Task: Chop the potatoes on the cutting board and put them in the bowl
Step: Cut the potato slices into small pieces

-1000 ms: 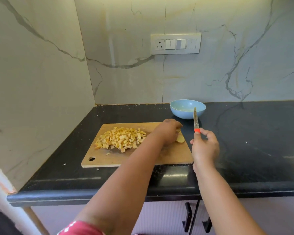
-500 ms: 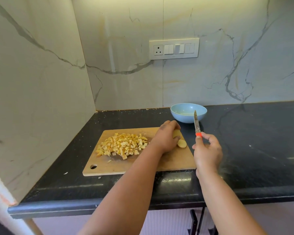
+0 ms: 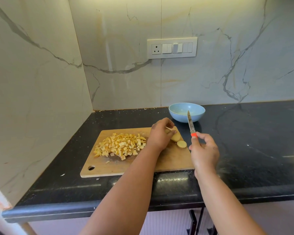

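A wooden cutting board lies on the black counter. A heap of diced potato covers its left half. My left hand grips a piece of potato near the board's far right corner, and one cut round slice lies flat just right of it. My right hand holds a knife with an orange handle, blade pointing up and away, lifted off the board at its right edge. A light blue bowl stands behind the board and looks empty.
The black counter stretches to the right. Marble walls close the left side and the back, with a switch panel above the bowl. Small scraps lie near the board's front left corner. Cabinet handles show below the counter edge.
The cut round slice now lies a little apart from the potato piece in my left hand. The knife stays raised in my right hand. The view has shifted slightly.
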A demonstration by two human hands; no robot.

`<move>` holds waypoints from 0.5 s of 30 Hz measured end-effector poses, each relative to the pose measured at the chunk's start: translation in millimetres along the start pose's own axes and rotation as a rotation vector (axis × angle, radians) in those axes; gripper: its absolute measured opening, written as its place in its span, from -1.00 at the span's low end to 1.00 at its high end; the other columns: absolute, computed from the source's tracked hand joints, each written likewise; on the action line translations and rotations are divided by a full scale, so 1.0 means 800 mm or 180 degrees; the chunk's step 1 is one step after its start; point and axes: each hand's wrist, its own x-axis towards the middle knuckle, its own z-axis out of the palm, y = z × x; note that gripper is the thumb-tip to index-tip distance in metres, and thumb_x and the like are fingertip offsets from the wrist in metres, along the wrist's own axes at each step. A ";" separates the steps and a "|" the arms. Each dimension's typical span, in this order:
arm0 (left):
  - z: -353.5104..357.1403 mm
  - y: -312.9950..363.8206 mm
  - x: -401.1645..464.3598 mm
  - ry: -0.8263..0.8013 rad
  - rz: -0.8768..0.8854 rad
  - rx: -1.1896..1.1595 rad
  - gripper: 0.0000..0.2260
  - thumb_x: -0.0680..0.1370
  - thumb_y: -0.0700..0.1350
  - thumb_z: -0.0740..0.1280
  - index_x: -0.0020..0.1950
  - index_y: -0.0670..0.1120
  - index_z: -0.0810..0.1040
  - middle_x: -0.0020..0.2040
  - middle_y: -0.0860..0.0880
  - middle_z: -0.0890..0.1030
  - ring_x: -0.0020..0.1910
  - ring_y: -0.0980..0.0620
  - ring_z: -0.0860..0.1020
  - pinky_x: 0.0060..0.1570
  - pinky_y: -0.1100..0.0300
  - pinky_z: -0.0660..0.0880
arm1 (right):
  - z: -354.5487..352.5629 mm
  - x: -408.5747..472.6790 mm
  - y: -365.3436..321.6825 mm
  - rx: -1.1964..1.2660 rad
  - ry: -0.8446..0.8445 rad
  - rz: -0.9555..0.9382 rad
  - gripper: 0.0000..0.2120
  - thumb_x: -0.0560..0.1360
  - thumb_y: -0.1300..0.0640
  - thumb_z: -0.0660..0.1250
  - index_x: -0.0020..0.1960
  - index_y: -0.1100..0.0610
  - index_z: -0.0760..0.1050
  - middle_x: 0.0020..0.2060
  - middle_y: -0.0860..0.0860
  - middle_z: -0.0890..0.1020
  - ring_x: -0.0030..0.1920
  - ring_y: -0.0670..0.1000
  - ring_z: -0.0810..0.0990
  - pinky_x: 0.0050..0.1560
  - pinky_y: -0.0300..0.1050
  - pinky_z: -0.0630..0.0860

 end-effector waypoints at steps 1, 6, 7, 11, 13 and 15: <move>0.000 0.000 0.001 0.0115 0.0023 -0.0038 -0.84 0.54 -0.13 0.42 0.10 -0.05 0.55 0.08 0.02 0.57 0.04 0.11 0.47 0.04 0.18 0.48 | 0.000 0.000 0.000 -0.0012 -0.0011 -0.0004 -0.90 0.58 0.03 0.28 0.00 -0.18 0.49 -0.10 0.01 0.65 -0.11 -0.01 0.60 -0.30 -0.18 0.42; -0.030 0.006 -0.015 0.0386 -0.0044 -0.0576 -0.82 0.50 -0.06 0.48 0.01 -0.02 0.53 -0.07 0.04 0.57 -0.10 0.13 0.54 -0.09 0.23 0.56 | 0.000 0.000 0.000 -0.0102 -0.0040 -0.0066 -0.91 0.57 0.01 0.28 -0.01 -0.19 0.49 -0.09 0.00 0.65 -0.06 0.02 0.60 -0.23 -0.15 0.45; -0.038 0.005 -0.024 0.0184 -0.0065 -0.0551 -0.80 0.48 -0.05 0.49 0.02 -0.01 0.53 -0.11 0.05 0.59 -0.12 0.12 0.56 -0.11 0.22 0.55 | 0.000 0.000 0.000 -0.0119 -0.0042 -0.0087 -0.91 0.57 0.01 0.28 0.00 -0.19 0.49 -0.09 0.00 0.65 -0.05 0.02 0.60 -0.21 -0.14 0.45; -0.054 -0.005 -0.063 -0.0631 0.0030 0.0173 -0.74 0.54 -0.03 0.42 0.19 0.06 0.48 -0.01 0.08 0.62 -0.05 0.15 0.56 -0.05 0.29 0.46 | 0.001 -0.003 -0.003 -0.0282 -0.0093 -0.0167 -0.91 0.58 0.01 0.27 0.02 -0.19 0.49 -0.08 -0.03 0.64 -0.05 0.02 0.61 -0.15 -0.06 0.55; -0.055 -0.007 -0.074 -0.0502 0.0043 0.0290 -0.73 0.61 -0.07 0.32 0.30 0.06 0.43 0.12 0.07 0.59 0.09 0.13 0.52 0.07 0.27 0.40 | 0.000 -0.011 -0.007 -0.0428 -0.0204 -0.0337 -0.89 0.59 0.03 0.25 0.04 -0.17 0.49 -0.10 -0.05 0.63 -0.06 0.02 0.62 -0.10 0.00 0.59; -0.058 -0.011 -0.084 -0.0015 0.0073 0.0244 -0.76 0.63 -0.13 0.25 0.30 0.02 0.45 0.13 0.04 0.60 0.13 0.08 0.52 0.12 0.19 0.44 | -0.005 -0.026 -0.009 -0.0601 -0.0373 -0.0689 -0.84 0.61 0.07 0.22 0.14 -0.10 0.50 -0.12 -0.03 0.65 -0.09 0.02 0.62 -0.10 -0.01 0.58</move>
